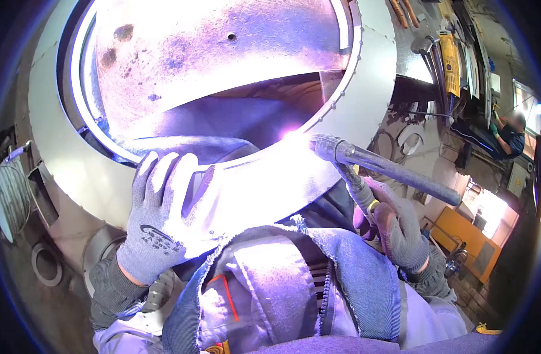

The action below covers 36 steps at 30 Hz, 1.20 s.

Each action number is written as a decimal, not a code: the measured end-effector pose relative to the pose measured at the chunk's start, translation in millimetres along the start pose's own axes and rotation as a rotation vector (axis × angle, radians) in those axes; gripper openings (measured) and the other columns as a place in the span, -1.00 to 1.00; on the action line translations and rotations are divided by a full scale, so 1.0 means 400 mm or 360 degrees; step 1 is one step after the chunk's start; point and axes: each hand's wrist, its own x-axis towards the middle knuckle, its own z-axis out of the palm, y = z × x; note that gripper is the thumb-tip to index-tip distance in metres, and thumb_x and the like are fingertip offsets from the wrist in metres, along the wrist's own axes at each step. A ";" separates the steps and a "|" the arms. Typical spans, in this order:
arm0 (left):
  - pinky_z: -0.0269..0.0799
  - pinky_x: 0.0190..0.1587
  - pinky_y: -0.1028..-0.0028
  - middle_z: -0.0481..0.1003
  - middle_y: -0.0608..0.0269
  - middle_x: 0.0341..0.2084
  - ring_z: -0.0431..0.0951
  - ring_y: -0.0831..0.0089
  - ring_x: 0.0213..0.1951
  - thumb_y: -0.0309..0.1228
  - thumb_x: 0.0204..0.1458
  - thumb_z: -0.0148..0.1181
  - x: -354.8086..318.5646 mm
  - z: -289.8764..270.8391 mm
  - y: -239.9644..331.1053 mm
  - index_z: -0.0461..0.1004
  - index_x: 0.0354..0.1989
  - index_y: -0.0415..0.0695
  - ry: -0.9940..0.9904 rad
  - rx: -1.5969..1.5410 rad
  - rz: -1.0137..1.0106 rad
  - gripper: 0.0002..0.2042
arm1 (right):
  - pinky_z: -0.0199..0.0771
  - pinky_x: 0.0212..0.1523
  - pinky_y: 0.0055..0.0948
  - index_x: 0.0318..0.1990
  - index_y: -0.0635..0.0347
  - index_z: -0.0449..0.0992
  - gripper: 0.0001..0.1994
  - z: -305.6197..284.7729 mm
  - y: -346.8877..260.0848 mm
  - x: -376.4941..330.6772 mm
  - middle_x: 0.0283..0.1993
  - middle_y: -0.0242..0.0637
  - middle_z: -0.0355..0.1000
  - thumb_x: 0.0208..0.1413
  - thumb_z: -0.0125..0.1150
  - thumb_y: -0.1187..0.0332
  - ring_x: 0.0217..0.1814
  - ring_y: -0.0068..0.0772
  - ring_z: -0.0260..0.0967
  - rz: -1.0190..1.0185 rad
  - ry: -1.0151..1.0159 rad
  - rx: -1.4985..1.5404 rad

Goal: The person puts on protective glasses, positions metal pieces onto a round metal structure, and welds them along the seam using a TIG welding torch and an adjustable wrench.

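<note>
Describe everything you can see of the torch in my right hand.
The torch looks dark grey and worn, with a stubby head, a thick rod-like tail slanting down to the right and a thinner neck running down to a yellow band. The gloved right hand grips it there. Its head points left at the inner rim of the pale metal ring, where a white-violet glow burns. Glare hides whether the tip touches the metal.

At far left, a pale ribbed spool (pixel 12 192) is seen near a flat ring (pixel 46 264). At upper right, a hammer (pixel 422 45) is placed beside a long yellow object (pixel 450 65); a co-worker (pixel 509 141) and an orange panel (pixel 459 239) are shown farther off.
</note>
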 end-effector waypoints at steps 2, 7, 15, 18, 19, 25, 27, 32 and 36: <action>0.16 0.26 -0.20 0.30 -0.14 0.13 0.28 -0.11 0.19 -0.15 -0.10 0.28 0.005 -0.003 0.000 0.44 0.18 -0.19 -0.0025 -0.0039 -0.0006 -0.37 | 0.39 -0.45 -0.56 0.38 0.30 0.17 -0.34 0.006 -0.003 -0.001 -0.33 -0.26 0.45 0.39 -0.15 -0.09 -0.47 -0.59 0.35 0.0029 0.0064 -0.0014; 0.15 0.29 -0.18 0.32 -0.11 0.15 0.32 -0.10 0.18 -0.28 -0.19 0.16 -0.001 -0.004 0.000 0.44 0.19 -0.17 -0.0048 0.0085 0.0027 -0.37 | 0.32 -0.38 -0.60 0.38 0.31 0.17 -0.10 0.021 0.005 -0.002 -0.29 -0.34 0.44 0.23 -0.16 -0.38 -0.39 -0.67 0.31 0.0205 0.0033 0.0135; 0.17 0.26 -0.15 0.31 -0.13 0.13 0.26 -0.09 0.21 -0.22 -0.11 0.26 -0.017 0.021 -0.023 0.39 0.24 -0.20 -0.0075 0.0173 0.0063 -0.34 | 0.45 -0.37 -0.39 0.14 0.28 0.49 -0.58 0.026 -0.052 0.037 -0.47 -0.25 0.48 0.18 -0.04 0.32 -0.48 -0.38 0.45 0.0000 -0.0085 -0.0162; 0.15 0.27 -0.15 0.30 -0.14 0.13 0.26 -0.09 0.20 -0.14 -0.19 0.34 -0.009 0.022 -0.018 0.38 0.24 -0.21 -0.0043 0.0099 0.0049 -0.26 | 0.43 -0.42 -0.42 0.15 0.28 0.47 -0.55 0.017 -0.085 0.047 -0.51 -0.24 0.43 0.15 -0.01 0.26 -0.52 -0.46 0.42 -0.0139 0.0023 -0.0255; 0.15 0.27 -0.15 0.30 -0.14 0.13 0.26 -0.09 0.20 -0.14 -0.19 0.34 -0.002 0.018 -0.015 0.38 0.24 -0.21 -0.0042 0.0099 0.0051 -0.26 | 0.42 -0.44 -0.45 0.16 0.28 0.45 -0.53 0.004 -0.104 0.053 -0.47 -0.25 0.45 0.19 0.00 0.18 -0.53 -0.50 0.41 0.0036 -0.0066 -0.0192; 0.13 0.29 -0.11 0.29 -0.05 0.11 0.26 -0.01 0.17 0.08 -0.44 0.44 0.009 -0.023 -0.011 0.34 0.26 -0.16 -0.0044 0.0152 0.0149 -0.02 | 0.44 -0.50 -0.56 0.15 0.30 0.35 -0.32 -0.055 0.035 0.023 -0.31 -0.29 0.45 0.15 0.25 -0.14 -0.53 -0.59 0.39 -0.0076 0.0283 0.0629; 0.13 0.30 -0.11 0.29 -0.05 0.12 0.26 -0.01 0.18 0.06 -0.53 0.50 0.010 -0.027 0.003 0.33 0.27 -0.15 0.0007 0.0096 0.0075 0.03 | 0.47 -0.52 -0.49 0.08 0.30 0.39 -0.50 -0.069 0.049 0.061 -0.31 -0.27 0.43 0.21 0.26 0.05 -0.50 -0.52 0.40 0.0145 0.0484 0.0975; 0.10 0.30 -0.13 0.31 -0.07 0.09 0.28 -0.04 0.17 0.09 -0.46 0.45 0.010 -0.030 0.007 0.34 0.26 -0.18 -0.0046 0.0021 0.0059 -0.01 | 0.37 -0.46 -0.52 -0.06 0.23 0.46 -0.66 -0.054 0.087 0.138 -0.38 -0.42 0.36 0.20 0.25 0.15 -0.44 -0.56 0.34 0.0207 0.0508 0.0521; 0.11 0.32 -0.11 0.32 -0.03 0.11 0.30 -0.02 0.18 0.18 -0.40 0.35 -0.035 -0.099 -0.052 0.36 0.23 -0.15 -0.0107 0.0046 0.0145 -0.05 | 0.41 -0.30 -0.61 0.10 0.26 0.44 -0.58 -0.014 0.123 0.076 -0.23 -0.44 0.47 0.14 0.29 0.27 -0.30 -0.64 0.38 -0.0066 0.0201 0.0917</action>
